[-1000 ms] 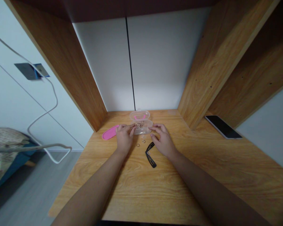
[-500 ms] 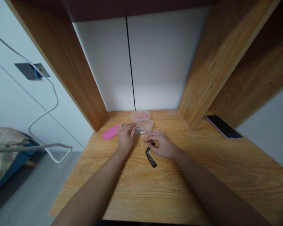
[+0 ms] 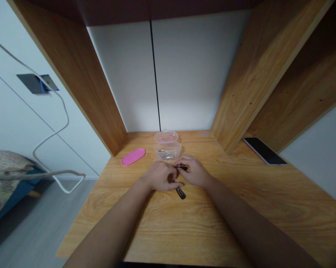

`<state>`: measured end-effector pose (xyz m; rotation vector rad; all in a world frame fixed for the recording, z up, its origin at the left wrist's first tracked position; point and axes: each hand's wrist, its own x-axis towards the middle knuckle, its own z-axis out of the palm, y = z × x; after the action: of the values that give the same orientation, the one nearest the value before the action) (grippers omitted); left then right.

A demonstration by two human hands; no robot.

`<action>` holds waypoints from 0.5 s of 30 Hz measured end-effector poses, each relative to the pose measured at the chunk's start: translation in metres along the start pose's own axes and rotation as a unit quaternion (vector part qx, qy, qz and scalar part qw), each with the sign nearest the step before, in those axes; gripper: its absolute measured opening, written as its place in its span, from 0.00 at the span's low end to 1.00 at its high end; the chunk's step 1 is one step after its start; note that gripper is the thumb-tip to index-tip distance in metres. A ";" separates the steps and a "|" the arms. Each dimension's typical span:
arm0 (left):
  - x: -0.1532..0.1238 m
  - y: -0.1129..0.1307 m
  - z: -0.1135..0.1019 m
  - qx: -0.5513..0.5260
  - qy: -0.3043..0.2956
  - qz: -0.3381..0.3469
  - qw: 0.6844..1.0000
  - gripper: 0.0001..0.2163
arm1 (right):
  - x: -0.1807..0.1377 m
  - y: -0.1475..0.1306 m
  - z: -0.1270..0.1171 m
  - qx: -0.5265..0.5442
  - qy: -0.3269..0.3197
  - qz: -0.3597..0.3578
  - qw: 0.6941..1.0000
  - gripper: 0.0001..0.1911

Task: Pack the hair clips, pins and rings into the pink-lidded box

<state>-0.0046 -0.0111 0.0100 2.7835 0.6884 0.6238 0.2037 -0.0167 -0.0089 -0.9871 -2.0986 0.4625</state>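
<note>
My right hand (image 3: 192, 171) is closed, with thumb and fingers around a small black hair clip (image 3: 184, 168). Close against its fingertips is my left hand (image 3: 162, 175), palm down, its thumb stretched out apart from the bent fingers. Under that thumb a second black hair clip (image 3: 181, 192) lies on the wooden desk, its upper end partly covered. Just beyond both hands stands a clear plastic box (image 3: 168, 152) with small metallic items inside. Its clear lid (image 3: 166, 137) is folded back behind it. Whatever lies beneath my left palm is hidden.
A pink oval tray (image 3: 133, 156) lies on the desk (image 3: 168, 230) left of the box. Over at the right is a dark-screened phone (image 3: 265, 150), near a wooden upright panel (image 3: 257, 74). A white cable (image 3: 64, 108) hangs on the left.
My left hand has moved from beside the box toward me and right, meeting my right hand. The upper black hair clip has shifted into my right fingers. The pink tray is fully uncovered.
</note>
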 end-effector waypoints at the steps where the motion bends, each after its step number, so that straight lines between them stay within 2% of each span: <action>1: 0.001 0.001 -0.001 0.003 -0.029 -0.008 1.000 0.15 | 0.000 0.000 0.000 0.008 0.013 0.009 1.000 0.14; 3: 0.001 0.002 -0.004 0.015 -0.058 -0.020 0.998 0.16 | 0.000 0.001 0.001 0.023 0.034 0.024 0.999 0.15; 8: 0.002 0.004 -0.009 0.040 -0.080 -0.034 0.995 0.15 | 0.000 0.000 0.001 0.046 0.054 0.032 0.997 0.14; 15: 0.005 0.002 -0.006 0.110 -0.074 -0.071 0.989 0.13 | 0.001 -0.001 0.001 0.049 0.084 0.040 0.994 0.14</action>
<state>-0.0026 -0.0098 0.0172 2.9064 0.9652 0.3282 0.2017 -0.0167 -0.0083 -1.0191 -1.8755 0.5004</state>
